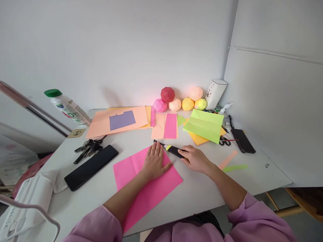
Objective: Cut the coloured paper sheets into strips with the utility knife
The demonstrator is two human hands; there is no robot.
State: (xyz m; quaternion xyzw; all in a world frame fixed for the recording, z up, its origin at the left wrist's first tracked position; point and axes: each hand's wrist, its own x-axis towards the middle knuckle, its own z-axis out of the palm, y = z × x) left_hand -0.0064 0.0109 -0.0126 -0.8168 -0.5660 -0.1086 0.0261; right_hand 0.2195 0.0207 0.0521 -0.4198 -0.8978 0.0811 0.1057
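Observation:
A large pink paper sheet (145, 183) lies on the white table (202, 188) in front of me. My left hand (154, 161) rests flat on its upper edge, fingers stretched out. My right hand (195, 158) is closed round the rear end of a black and yellow utility knife (171, 149). The knife's tip points left, towards the pink sheet's top corner beside my left fingers.
Peach, orange, pink and green paper sheets (205, 125) lie further back, with several paper balls (176, 99) along the wall. A black phone (91, 167), keys (88, 148) and a bottle (68, 107) are on the left. Scissors (224, 141), a second phone (242, 140) and paper strips (228, 159) sit right.

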